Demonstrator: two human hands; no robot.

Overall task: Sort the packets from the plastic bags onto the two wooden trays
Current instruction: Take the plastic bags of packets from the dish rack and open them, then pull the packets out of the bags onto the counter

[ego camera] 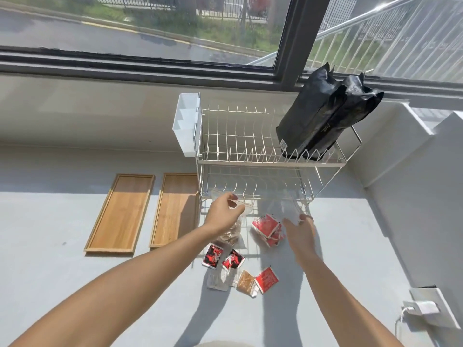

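Two wooden trays lie side by side on the grey counter, the left tray (120,214) and the right tray (176,209), both bare. My left hand (223,212) pinches the top of a clear plastic bag (231,232) holding brown packets. My right hand (299,232) grips the top of a second clear bag (288,209) with red packets (266,227) in it. Loose packets lie nearer me: two red-and-black ones (223,257), a pale one (216,280), a brown one (245,283) and a red one (266,279).
A white two-tier wire dish rack (250,151) stands just behind the bags, with a white plastic caddy (186,123) on its left end and two black pouches (323,116) on top. A wall rises at the right, with a socket and plug (423,309).
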